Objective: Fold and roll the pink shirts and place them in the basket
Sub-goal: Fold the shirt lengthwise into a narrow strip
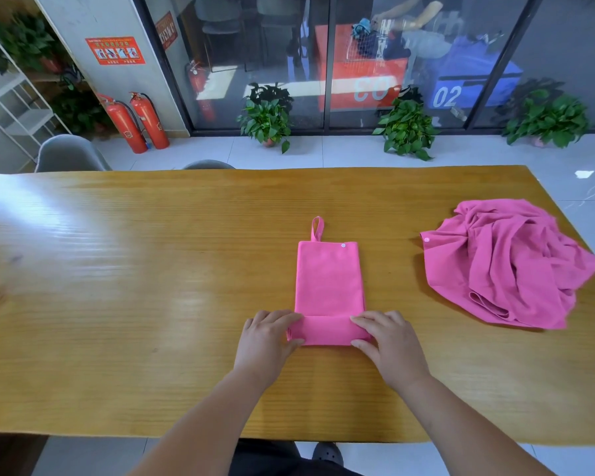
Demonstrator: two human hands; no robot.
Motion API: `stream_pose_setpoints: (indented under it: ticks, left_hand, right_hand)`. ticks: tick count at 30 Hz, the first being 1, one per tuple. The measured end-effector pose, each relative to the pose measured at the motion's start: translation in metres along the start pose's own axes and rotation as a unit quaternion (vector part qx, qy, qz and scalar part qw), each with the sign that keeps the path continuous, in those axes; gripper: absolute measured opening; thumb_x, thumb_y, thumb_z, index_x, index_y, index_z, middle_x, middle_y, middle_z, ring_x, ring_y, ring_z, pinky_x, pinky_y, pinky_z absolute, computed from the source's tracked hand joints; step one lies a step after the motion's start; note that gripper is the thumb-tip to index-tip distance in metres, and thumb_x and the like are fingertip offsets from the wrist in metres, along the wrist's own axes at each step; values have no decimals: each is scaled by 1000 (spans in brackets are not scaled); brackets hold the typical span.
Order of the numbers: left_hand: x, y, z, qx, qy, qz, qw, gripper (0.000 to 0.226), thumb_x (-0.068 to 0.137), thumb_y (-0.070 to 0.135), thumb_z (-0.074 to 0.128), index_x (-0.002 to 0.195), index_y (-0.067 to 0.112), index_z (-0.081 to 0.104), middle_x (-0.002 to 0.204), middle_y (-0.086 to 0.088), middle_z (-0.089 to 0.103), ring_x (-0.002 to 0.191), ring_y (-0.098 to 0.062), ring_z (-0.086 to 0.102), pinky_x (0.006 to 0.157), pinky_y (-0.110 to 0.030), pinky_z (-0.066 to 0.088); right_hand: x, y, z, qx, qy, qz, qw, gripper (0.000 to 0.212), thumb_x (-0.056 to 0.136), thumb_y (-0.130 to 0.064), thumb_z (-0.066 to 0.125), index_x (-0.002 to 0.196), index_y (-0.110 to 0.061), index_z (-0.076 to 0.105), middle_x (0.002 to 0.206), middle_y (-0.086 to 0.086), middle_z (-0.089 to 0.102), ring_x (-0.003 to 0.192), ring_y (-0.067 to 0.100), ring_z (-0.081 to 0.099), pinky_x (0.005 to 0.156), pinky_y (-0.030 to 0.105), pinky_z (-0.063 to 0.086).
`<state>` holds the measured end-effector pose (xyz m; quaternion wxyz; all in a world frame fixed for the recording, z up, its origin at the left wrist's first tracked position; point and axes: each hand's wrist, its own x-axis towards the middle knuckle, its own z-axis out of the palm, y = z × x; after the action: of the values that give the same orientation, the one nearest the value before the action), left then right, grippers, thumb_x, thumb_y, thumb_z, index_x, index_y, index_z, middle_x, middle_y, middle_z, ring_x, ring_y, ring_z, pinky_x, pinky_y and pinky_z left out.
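- Both hands sit at the near end of the folded shirt (328, 283), which lies mid-table (152, 269) right in front of the person.
- Left hand (268, 334): fingers curled over the left end of the roll (327, 329), thumb at its near edge. It's pinching the cloth, not lying flat.
- Right hand (385, 341): same grip on the right end, fingers bent over the top, thumb low.
- Roll is approx. one turn, low & soft. The rest of the strip lies flat, running away from the person.
- Handling, my guess: thin, light, limp fabric w/ no stiffness, prob. a bit slick on the glossy wood. It'll go skew or telescope if one end gets ahead, so hold both outer ends as now & keep pressure even.
- Far end of the strip: a small loop (317, 228) sticks out and there's a snap (343, 246) at the corner. Maybe for fastening the roll, can't be sure.
- Further right, well apart: second pink shirt (505, 262), a crumpled heap by the table's right edge, not folded yet. Best taken by a hem or corner & spread flat first.
- Basket: not in view.
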<state>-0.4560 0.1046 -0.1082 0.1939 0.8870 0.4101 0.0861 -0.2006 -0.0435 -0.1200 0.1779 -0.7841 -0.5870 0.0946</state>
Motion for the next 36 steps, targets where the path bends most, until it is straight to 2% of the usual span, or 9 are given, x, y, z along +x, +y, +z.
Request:
stream_pose_setpoints:
  ticks: [3, 8, 12, 16, 21, 25, 30, 32, 36]
  left_hand:
    - [10, -3, -9, -50, -63, -27, 996, 44, 94, 56, 71, 137, 47, 62, 123, 29, 64, 106, -6, 52, 99, -33, 41]
    - [17, -13, -17, -150, -149, -77, 974, 37, 93, 58, 73, 127, 45, 70, 106, 26, 68, 87, 2, 60, 74, -15, 43]
    - [16, -9, -9, -94, -36, -20, 995, 26, 93, 49, 75, 118, 43, 72, 115, 26, 61, 105, -4, 53, 92, -29, 44]
    - [8, 0, 1, 13, 60, 47, 997, 11, 99, 41, 67, 100, 35, 77, 104, 21, 66, 98, -13, 57, 83, -33, 47]
    - [-9, -5, 5, 54, 33, 64, 996, 51, 92, 65, 68, 133, 35, 70, 129, 22, 63, 112, -11, 57, 92, -32, 50]
    - [-2, -5, -3, 26, -33, 18, 999, 54, 96, 58, 67, 146, 40, 59, 143, 25, 55, 124, -8, 52, 104, -29, 43]
    - [14, -8, -17, -65, -117, -56, 989, 43, 100, 61, 61, 139, 44, 62, 104, 23, 61, 96, -7, 57, 84, -29, 44]
    - [18, -9, -19, -92, -132, -76, 984, 41, 98, 60, 64, 136, 45, 64, 100, 20, 64, 94, -7, 60, 78, -29, 47]
    - [18, -5, -12, -88, -48, -23, 995, 32, 96, 47, 73, 127, 43, 66, 122, 27, 57, 109, -4, 54, 95, -31, 48]
  right_hand:
    - [9, 3, -12, 67, -61, 30, 995, 49, 93, -59, 68, 139, -42, 66, 130, -30, 61, 114, 3, 44, 100, 26, 41]
    - [13, 5, -21, 117, -139, 60, 982, 48, 93, -66, 64, 135, -42, 69, 116, -26, 66, 109, 4, 45, 93, 26, 42]
    - [13, 0, -15, 77, -29, 20, 996, 32, 93, -57, 70, 121, -42, 75, 109, -29, 60, 107, 3, 46, 91, 23, 43]
    - [6, -10, -2, -28, 87, -62, 994, 8, 96, -39, 74, 99, -33, 79, 98, -21, 63, 92, 11, 50, 78, 31, 51]
    - [-10, 0, 3, -91, 71, -102, 988, 44, 96, -54, 69, 129, -25, 73, 123, -13, 68, 101, 17, 60, 81, 37, 55]
    - [-4, 1, -4, -109, 15, -83, 990, 57, 89, -63, 68, 135, -28, 71, 126, -17, 67, 104, 14, 57, 84, 33, 53]
    - [8, 3, -18, -42, -95, -6, 995, 72, 92, -82, 33, 145, -41, 60, 126, -28, 66, 105, 8, 44, 93, 29, 42]
    - [8, 1, -24, -17, -107, 5, 994, 69, 92, -82, 36, 144, -44, 60, 115, -33, 63, 103, 7, 42, 92, 29, 42]
    - [7, -4, -21, -1, -36, -1, 999, 45, 96, -66, 58, 134, -43, 67, 120, -31, 62, 107, 8, 48, 93, 30, 47]
